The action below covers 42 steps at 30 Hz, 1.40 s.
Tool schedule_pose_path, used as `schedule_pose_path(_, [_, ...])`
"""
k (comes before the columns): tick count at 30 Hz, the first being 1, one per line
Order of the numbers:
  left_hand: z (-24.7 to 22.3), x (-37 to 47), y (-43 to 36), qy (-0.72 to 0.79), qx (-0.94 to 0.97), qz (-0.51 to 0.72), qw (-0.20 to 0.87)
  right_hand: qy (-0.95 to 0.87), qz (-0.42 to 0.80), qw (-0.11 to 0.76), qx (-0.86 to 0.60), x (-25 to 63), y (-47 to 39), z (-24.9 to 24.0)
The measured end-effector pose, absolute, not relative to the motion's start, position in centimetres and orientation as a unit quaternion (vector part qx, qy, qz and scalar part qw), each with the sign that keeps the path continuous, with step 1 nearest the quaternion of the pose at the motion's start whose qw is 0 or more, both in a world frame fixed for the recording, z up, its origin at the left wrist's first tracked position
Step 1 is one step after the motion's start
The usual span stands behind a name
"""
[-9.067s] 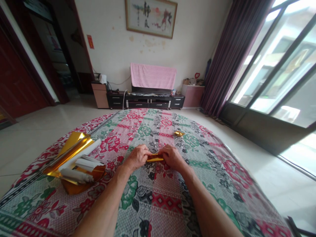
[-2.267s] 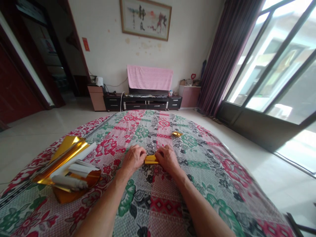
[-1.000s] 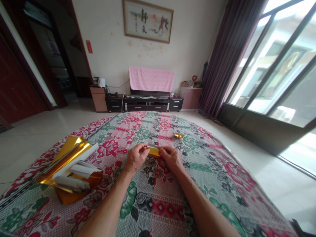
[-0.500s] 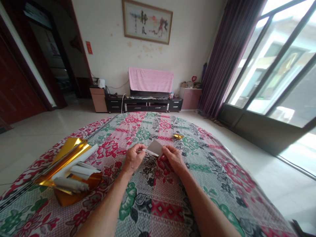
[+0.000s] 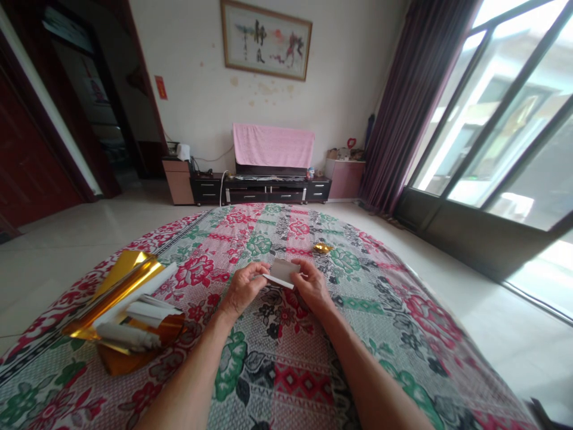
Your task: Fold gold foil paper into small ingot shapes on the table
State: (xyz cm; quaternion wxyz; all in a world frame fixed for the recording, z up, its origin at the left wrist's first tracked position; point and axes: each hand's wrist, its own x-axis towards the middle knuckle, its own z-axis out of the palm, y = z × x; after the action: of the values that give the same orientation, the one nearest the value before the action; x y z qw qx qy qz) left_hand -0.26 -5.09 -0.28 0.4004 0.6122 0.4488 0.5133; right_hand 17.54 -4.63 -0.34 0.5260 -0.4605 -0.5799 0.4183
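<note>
A small greyish-white sheet of paper [image 5: 283,272] with a white folded strip along its near edge is held between both hands, above the flowered cloth. My left hand [image 5: 244,288] pinches its left end with thumb and fingers. At the right end, my right hand [image 5: 312,285] is closed on the paper, thumb towards the folded edge. Beyond my right hand lies a small crumpled gold foil piece [image 5: 323,247] on the cloth.
Gold foil sheets [image 5: 129,280] and white paper rolls [image 5: 129,335] lie at the left of the flowered cloth [image 5: 255,394]. A low cabinet [image 5: 255,196] with a pink cloth [image 5: 274,145] above it stands against the far wall.
The paper has turned so its far edge lies more level, and its folded strip shows longer. My right hand's fingers have shifted around its right end.
</note>
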Motion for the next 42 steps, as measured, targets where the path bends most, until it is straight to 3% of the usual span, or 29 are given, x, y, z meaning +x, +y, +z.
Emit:
schedule_pose_path(4, [-0.3,-0.2,-5.0,0.476,0.588,0.516,0.401,-0.628,0.347,0.531,-0.451,17.5,-4.3,-0.9])
schedule_pose_path(8, [-0.8,-0.3,-4.6,0.518,0.558,0.52,0.387,-0.684,0.173,0.523,-0.479,17.6,-4.3,-1.0])
schedule_pose_path(13, [-1.2,-0.5,-4.3,0.557,0.578,0.506,0.316,-0.724,0.074,0.529,-0.435,17.5,-5.4,-0.1])
schedule_pose_path(23, [-1.2,-0.3,-4.6,0.482,0.696,0.507,0.166,-0.785,0.026,0.442,-0.432,17.2,-5.2,-0.5])
schedule_pose_path(28, [-1.4,-0.7,-4.5,0.487,0.77,0.412,0.034,-0.8,0.009,0.419,-0.43,17.4,-5.2,-0.5])
schedule_pose_path(35, [-1.2,-1.2,-4.9,0.443,0.827,0.338,0.069,-0.84,0.046,0.325,-0.432,18.2,-6.1,-0.8])
schedule_pose_path(42, [-1.3,-1.7,-5.2,0.45,0.817,0.338,0.125,-0.845,0.069,0.33,-0.416,18.3,-6.4,-0.6])
